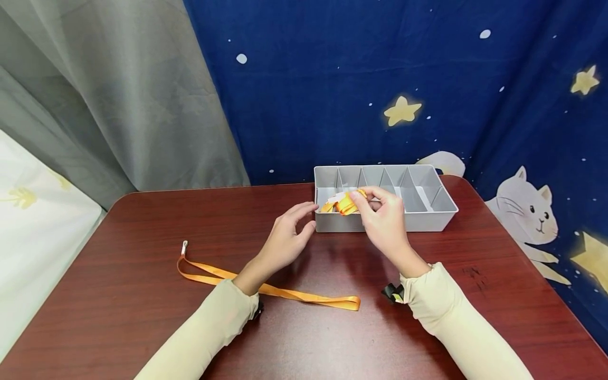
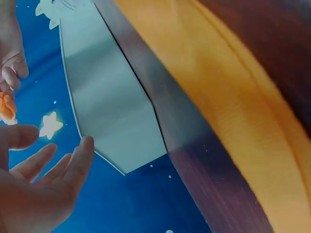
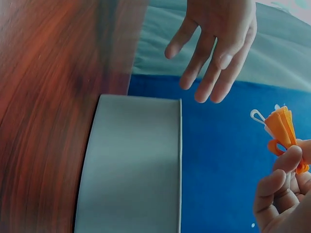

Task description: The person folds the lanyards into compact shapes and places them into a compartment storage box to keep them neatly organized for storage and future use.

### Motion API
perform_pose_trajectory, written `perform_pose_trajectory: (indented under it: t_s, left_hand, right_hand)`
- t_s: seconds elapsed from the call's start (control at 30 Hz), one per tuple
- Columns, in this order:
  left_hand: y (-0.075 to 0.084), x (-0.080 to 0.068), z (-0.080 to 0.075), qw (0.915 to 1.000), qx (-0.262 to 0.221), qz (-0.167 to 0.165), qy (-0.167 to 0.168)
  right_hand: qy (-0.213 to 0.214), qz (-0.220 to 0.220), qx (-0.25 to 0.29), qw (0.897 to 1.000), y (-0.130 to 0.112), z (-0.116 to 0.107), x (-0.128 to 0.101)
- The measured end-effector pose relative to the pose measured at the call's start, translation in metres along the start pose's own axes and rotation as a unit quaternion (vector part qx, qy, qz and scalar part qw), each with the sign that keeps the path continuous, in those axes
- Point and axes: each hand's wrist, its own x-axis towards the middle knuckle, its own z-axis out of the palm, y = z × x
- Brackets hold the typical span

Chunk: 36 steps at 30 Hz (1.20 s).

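R hand (image 1: 386, 217) pinching folded orange lanyard (image 1: 344, 203) over grey divider tray (image 1: 427, 216), left end. L hand (image 1: 287, 237) fingers relaxed, empty, beside tray. Other compartments' contents: can't tell.

We cannot see the tray's (image 1: 386, 221) two left compartments in full: the right hand (image 1: 386, 221) and the folded ribbon (image 1: 343, 202) cover them. We cannot tell whether the ribbon touches the tray floor. The loose lanyard (image 1: 266, 287) passes under the left sleeve (image 1: 223, 311). The small black item (image 1: 392, 292) beside the right sleeve is too small to identify. In the wrist views, the left hand (image 2: 39, 189) and right hand (image 3: 284, 194) are cut off by the frame edge, and the table (image 3: 48, 97) is blurred.
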Motion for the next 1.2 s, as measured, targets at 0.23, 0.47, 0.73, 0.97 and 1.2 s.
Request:
perform_pose_trajectory:
  t_s: [0.23, 0.47, 0.73, 0.97, 1.2]
  left_hand:
    - [-0.003, 0.002, 0.001, 0.9942, 0.081, -0.027, -0.065]
    - [-0.005, 0.004, 0.002, 0.9918, 0.092, -0.017, -0.088]
    - [-0.002, 0.007, 0.003, 0.9898, 0.102, -0.026, -0.096]
    - [0.000, 0.006, 0.002, 0.9884, 0.107, -0.029, -0.104]
    - [0.001, 0.004, 0.001, 0.9857, 0.127, -0.030, -0.106]
  right_hand:
    - [0.032, 0.008, -0.040, 0.999, 0.013, -0.006, 0.009]
    - [0.050, 0.010, -0.064, 0.997, -0.007, -0.011, 0.014]
    - [0.080, 0.009, -0.127, 0.989, 0.044, -0.025, 0.024]
    - [0.107, 0.018, -0.157, 0.982, 0.057, -0.032, 0.029]
    - [0.112, 0.038, -0.183, 0.976, 0.066, -0.037, 0.034]
